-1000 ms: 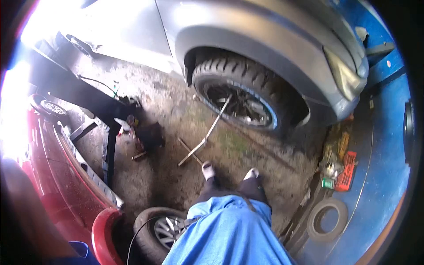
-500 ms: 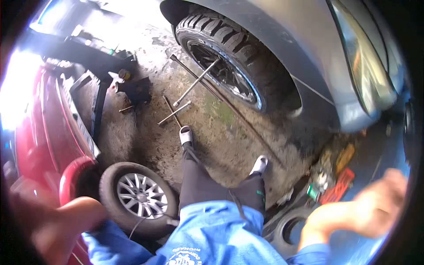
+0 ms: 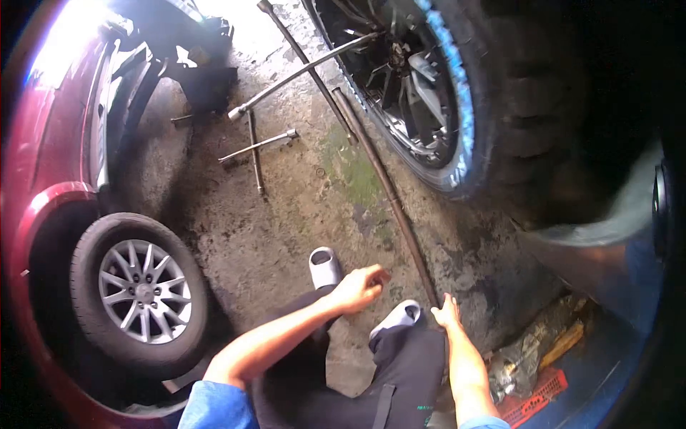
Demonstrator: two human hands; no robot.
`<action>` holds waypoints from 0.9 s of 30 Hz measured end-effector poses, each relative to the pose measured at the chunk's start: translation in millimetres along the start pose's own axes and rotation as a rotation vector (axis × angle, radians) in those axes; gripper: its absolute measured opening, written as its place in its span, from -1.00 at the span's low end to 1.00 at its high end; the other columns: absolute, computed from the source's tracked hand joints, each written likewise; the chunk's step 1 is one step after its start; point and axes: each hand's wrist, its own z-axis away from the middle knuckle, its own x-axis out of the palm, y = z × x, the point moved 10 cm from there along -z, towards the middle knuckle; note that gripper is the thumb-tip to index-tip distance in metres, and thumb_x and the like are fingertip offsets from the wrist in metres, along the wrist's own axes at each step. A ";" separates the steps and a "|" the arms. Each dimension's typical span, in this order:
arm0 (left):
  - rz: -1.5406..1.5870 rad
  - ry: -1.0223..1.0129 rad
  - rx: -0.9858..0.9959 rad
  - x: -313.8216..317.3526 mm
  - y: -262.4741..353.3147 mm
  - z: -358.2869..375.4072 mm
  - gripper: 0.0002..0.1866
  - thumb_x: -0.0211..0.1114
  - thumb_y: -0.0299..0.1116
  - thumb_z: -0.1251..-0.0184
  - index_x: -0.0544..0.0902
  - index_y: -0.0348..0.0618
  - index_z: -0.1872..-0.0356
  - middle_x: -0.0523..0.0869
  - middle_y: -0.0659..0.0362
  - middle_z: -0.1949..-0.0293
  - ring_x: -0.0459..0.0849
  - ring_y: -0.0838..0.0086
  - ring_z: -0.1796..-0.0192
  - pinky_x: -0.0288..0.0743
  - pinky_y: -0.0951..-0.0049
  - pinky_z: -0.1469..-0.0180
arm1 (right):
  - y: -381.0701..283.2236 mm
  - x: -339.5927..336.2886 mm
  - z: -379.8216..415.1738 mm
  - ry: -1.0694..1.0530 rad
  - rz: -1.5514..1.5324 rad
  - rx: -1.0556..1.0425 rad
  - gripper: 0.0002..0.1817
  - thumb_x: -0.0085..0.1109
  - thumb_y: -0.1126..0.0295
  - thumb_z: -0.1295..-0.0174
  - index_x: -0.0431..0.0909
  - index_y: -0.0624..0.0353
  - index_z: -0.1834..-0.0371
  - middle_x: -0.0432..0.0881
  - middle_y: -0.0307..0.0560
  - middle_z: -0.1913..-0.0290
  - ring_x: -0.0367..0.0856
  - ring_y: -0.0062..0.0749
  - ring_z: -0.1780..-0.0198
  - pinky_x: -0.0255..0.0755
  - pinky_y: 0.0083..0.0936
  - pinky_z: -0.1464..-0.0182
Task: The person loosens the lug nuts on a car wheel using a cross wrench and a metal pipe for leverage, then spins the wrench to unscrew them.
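Observation:
My right hand (image 3: 447, 313) is closed around the lower end of a long rusty pipe (image 3: 401, 218). The pipe's upper end lies beside one arm of a cross wrench (image 3: 304, 66). Another arm of that wrench reaches the hub of the large off-road wheel (image 3: 457, 107), which has blue marks on its sidewall. My left hand (image 3: 363, 287) hangs in front of my knee, left of the pipe, with loosely bent fingers and nothing visible in it.
A second cross wrench (image 3: 256, 149) lies on the concrete floor. At the left, a silver-rimmed wheel (image 3: 143, 286) lies beside a red car (image 3: 64, 107). A red plastic basket (image 3: 536, 395) and a plastic bag are at the lower right.
Both hands have come down and inward from the sides, and my right hand has taken hold of the pipe. My view has moved lower and closer to the off-road wheel.

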 end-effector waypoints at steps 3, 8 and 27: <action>-0.093 0.117 -0.143 -35.2 -79.2 -108.5 -0.57 0.19 -0.33 -0.14 0.55 -0.23 -0.07 0.71 -0.04 0.12 0.69 0.23 0.05 0.53 0.31 -0.03 | -35.9 19.0 -54.9 -0.011 0.139 -0.149 0.02 0.47 0.13 0.05 0.05 0.13 -0.45 0.19 0.14 -0.41 0.15 0.11 -0.44 0.23 -0.08 -0.38; -0.080 0.549 -0.194 -109.4 -139.2 -221.5 -0.35 0.26 -0.13 -0.11 0.40 -0.26 -0.22 0.61 -0.14 -0.10 0.58 0.09 -0.18 0.41 0.23 -0.24 | -36.1 65.0 -109.8 0.278 -0.016 -0.326 -0.32 0.47 0.30 0.11 0.34 0.13 -0.12 0.48 0.14 -0.07 0.49 0.19 -0.10 0.40 -0.04 -0.10; 1.147 0.550 -0.103 92.5 -154.7 -237.4 -0.84 0.25 -0.48 -0.08 0.48 -0.15 0.30 0.55 0.19 0.49 0.55 0.43 0.54 0.53 0.37 0.45 | 286.4 94.3 32.3 0.302 0.005 -0.169 -0.23 0.43 0.17 0.09 0.37 0.10 -0.25 0.53 0.18 -0.14 0.46 0.16 -0.19 0.34 -0.07 -0.19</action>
